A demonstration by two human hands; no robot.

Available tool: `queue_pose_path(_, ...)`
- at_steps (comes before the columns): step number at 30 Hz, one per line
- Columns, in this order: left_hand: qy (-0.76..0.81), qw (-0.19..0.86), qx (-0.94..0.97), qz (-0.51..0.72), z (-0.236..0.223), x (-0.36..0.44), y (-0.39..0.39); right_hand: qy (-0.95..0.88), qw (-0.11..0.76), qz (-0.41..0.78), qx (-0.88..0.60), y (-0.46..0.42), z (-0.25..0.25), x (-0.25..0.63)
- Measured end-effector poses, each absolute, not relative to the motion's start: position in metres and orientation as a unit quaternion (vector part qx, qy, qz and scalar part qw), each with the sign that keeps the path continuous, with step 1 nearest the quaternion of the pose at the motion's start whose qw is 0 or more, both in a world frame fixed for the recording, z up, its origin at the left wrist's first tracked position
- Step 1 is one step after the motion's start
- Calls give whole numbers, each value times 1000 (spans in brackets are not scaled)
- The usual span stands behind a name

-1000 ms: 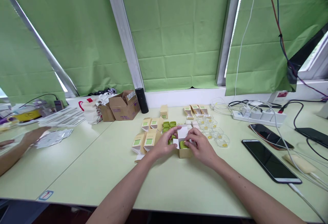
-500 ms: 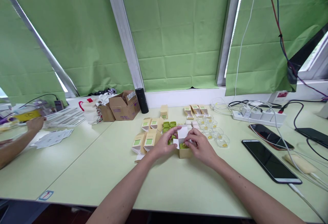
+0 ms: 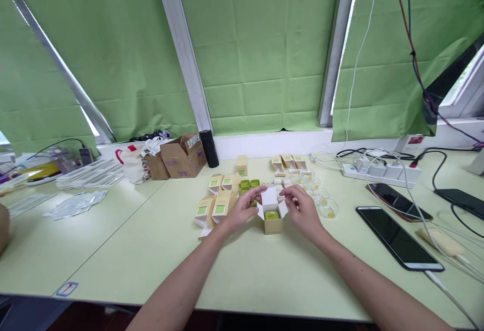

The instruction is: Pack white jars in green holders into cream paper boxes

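The green case [image 3: 271, 215] is sitting inside the open carton [image 3: 273, 227] on the table [image 3: 242, 270], lying between the two hands and slightly nearer the wearer than the fingertips, with its longer visible side running left to right and neither hand being clearly nearer. The left hand [image 3: 242, 211] is holding its thumb and forefinger well apart beside the left flap [image 3: 260, 212], with contact being uncertain. The right hand [image 3: 302, 210] is curling its fingers beside the right flap [image 3: 283, 209]; whether they are pinching anything is not showing clearly.
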State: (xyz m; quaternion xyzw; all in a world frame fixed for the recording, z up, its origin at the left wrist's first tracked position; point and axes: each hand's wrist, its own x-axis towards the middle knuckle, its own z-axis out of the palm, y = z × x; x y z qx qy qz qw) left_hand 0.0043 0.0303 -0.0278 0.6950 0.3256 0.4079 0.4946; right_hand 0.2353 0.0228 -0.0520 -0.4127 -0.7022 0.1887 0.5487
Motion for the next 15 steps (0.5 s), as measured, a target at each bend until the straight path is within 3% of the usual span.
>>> queue_pose_path(15, 329, 440, 710, 440, -34, 11, 28, -652, 559, 266, -437, 26, -53, 234)
